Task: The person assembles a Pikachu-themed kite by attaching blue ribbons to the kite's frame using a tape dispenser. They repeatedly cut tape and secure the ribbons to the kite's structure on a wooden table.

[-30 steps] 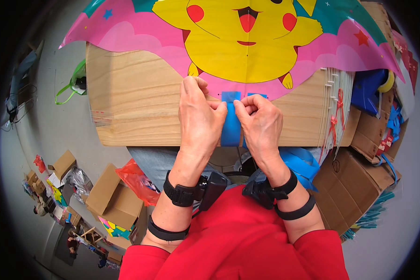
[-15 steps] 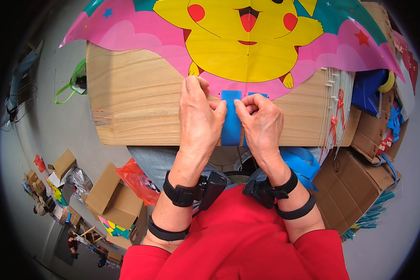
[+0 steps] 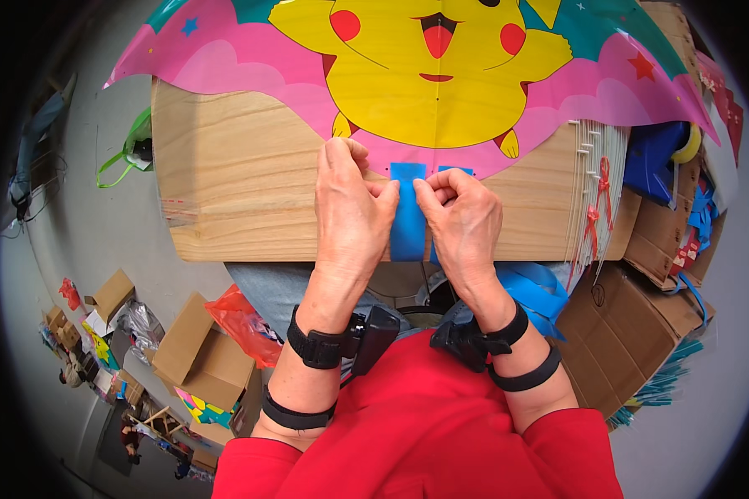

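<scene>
My left hand [image 3: 349, 204] and right hand [image 3: 464, 214] face each other above the middle of the near edge of the wooden table [image 3: 233, 179], a narrow gap between them. Both are closed in pinches on the blue strip [image 3: 408, 223], the left at its left border, the right at its right. My thumbs point inward, almost meeting over it; my other fingers curl under, partly hidden, with my knuckles up. My forearms rise from below and lean inward, wrists just past the near edge.

The strip's far end overlaps the pink lower tip of the printed sheet [image 3: 429, 100], and its length runs straight down to the table's near edge. A second blue piece [image 3: 463, 172] shows just beside it, mostly covered by my right hand. The sheet spreads across the table's far side. Along the right edge lie thin white rods [image 3: 589, 179], bound with red ties [image 3: 592, 223].
</scene>
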`<state>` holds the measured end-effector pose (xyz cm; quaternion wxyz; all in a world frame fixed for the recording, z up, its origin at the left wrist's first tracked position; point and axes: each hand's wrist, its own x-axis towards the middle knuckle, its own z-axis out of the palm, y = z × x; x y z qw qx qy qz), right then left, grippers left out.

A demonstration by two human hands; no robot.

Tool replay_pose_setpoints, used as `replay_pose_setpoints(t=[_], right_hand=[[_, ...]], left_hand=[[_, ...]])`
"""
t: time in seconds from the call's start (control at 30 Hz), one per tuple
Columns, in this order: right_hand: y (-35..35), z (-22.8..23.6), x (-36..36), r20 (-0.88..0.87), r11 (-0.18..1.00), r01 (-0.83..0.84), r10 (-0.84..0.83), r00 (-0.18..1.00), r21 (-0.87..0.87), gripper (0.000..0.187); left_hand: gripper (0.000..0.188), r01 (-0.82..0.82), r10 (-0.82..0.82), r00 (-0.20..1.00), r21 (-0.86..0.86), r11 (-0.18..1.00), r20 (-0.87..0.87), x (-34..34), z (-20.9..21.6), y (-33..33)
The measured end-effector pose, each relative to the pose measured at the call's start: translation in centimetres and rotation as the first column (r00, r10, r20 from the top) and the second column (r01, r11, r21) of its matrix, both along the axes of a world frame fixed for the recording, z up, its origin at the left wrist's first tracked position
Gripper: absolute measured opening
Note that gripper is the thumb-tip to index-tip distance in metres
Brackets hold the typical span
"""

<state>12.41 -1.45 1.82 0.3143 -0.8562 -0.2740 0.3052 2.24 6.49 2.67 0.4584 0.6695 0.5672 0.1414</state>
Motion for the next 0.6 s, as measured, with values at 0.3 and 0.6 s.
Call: replay_pose_setpoints(t=[0.3,0.6], right_hand=[[0.03,0.03,0.00,-0.002,1.000,0.000,0.000,1.000,-0.001,0.019],[0.00,0.02,0.04,0.007,1.000,-0.004,0.004,1.000,0.017,0.019]], left_hand=[[0.042,-0.002,0.002,1.000,-0.014,1.000,0.003,0.01,0.11,-0.02],[0.041,-0.006,0.006,1.000,-0.007,1.000,0.003,-0.07,-0.10,-0.04]])
